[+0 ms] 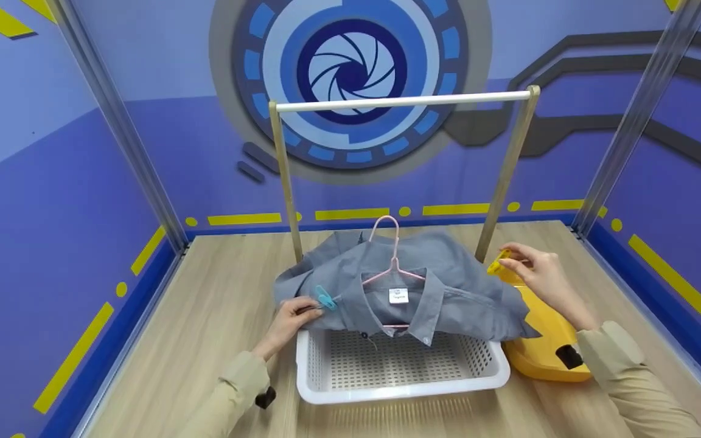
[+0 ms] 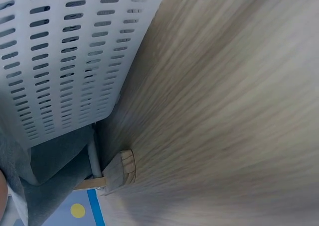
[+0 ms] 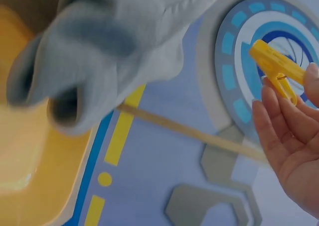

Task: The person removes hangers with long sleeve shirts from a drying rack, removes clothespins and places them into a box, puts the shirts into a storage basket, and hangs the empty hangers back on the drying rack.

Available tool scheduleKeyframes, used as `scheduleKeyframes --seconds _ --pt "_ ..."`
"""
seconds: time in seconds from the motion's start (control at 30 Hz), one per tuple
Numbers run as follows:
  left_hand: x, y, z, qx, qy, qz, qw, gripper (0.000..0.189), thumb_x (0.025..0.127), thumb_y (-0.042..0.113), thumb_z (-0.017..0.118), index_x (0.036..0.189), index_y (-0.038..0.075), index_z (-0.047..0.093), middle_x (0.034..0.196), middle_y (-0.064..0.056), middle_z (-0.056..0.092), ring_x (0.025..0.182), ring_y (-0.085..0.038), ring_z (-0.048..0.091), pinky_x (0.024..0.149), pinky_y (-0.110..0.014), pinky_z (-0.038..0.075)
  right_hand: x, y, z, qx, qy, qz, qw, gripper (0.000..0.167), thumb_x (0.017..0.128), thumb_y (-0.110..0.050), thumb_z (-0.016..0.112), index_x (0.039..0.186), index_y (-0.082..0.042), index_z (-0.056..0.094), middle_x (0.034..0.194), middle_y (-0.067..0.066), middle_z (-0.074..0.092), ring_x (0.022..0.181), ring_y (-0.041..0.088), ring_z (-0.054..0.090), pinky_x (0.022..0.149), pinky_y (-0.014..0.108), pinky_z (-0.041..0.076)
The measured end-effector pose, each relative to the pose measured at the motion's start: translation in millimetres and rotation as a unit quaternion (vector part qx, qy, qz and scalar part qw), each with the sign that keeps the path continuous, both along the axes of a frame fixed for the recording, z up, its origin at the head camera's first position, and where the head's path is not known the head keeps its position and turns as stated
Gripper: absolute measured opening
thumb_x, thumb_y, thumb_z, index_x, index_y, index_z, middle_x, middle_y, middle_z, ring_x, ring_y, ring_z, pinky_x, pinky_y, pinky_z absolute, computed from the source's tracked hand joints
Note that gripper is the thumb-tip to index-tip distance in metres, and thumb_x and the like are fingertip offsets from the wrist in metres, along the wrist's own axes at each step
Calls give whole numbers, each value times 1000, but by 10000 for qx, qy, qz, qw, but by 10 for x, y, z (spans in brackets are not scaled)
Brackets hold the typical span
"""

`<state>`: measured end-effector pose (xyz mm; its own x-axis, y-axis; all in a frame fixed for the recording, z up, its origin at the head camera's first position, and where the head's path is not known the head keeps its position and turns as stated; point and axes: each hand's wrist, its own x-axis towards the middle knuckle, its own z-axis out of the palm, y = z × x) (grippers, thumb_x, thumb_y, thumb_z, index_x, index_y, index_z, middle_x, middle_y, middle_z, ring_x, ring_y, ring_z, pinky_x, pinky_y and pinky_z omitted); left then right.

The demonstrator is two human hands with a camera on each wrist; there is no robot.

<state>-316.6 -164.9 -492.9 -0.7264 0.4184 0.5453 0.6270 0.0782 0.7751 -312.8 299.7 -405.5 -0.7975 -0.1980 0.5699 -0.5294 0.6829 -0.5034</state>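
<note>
A grey collared shirt (image 1: pixel 472 292) lies on a pink hanger (image 1: pixel 395 261), draped over the back of a white basket (image 1: pixel 402 394). A teal clothespin (image 1: pixel 326 298) sits at the shirt's left shoulder. My left hand (image 1: pixel 289 322) pinches the shirt fabric beside this clothespin; the left wrist view barely shows the fingers. Over on the right, my right hand (image 1: pixel 542 280) holds a yellow clothespin (image 3: pixel 274 64) between thumb and fingers, apart from the shirt sleeve (image 3: pixel 119 56).
Behind the shirt stands a rack with a white crossbar (image 1: pixel 405 102) and wooden posts (image 1: pixel 509 176). A yellow container (image 1: pixel 545 340) sits right of the basket, partly under the sleeve and my right arm. Patterned walls enclose the wooden tabletop (image 1: pixel 223 292).
</note>
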Motion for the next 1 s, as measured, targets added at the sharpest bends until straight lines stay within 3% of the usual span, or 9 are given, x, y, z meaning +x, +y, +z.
scheduleKeyframes --seconds 0.17,0.33,0.43,0.63,0.87,1.0 --pt "29 -15 5 -47 -213 100 9997 6 81 -8 61 87 -10 63 82 -21 61 76 -20 57 68 -24 44 -34 161 -8 24 -404 -449 9982 21 88 -12 60 102 3 62 85 14 65 73 29 62 66 32 49" --pt "19 -9 7 -23 -247 78 9997 6 82 -7 60 87 -10 63 83 -21 61 76 -20 57 68 -25 44 -81 284 -44 71 -836 -618 9946 30 91 -19 56 107 7 59 90 20 63 78 36 60 69 48 47" --pt "12 -1 3 17 -257 45 9997 6 82 -7 60 87 -10 62 82 -21 61 76 -18 57 68 -24 44 -122 347 -80 81 -920 -726 9931 35 91 -23 56 107 8 59 90 21 63 78 36 60 69 48 46" --pt "6 -1 13 0 -305 114 9995 7 82 -6 61 88 -10 63 84 -20 62 78 -18 57 69 -24 44 -216 448 -178 276 -1072 -1117 9876 39 89 -28 59 104 8 59 83 18 63 67 26 58 57 33 47" --pt "6 7 19 -73 -265 70 9996 7 82 -7 61 88 -10 64 84 -20 62 78 -20 58 70 -25 44 -244 574 -279 514 -1261 -1376 9811 39 87 -24 62 98 13 59 84 23 61 71 32 57 64 43 46" --pt "-1 4 21 -57 -308 -6 9995 6 82 -7 61 86 -9 63 83 -20 61 77 -17 56 69 -24 43 -265 638 -322 727 -1443 -1537 9748 37 85 -20 65 95 15 59 82 24 61 60 26 53 57 38 44"
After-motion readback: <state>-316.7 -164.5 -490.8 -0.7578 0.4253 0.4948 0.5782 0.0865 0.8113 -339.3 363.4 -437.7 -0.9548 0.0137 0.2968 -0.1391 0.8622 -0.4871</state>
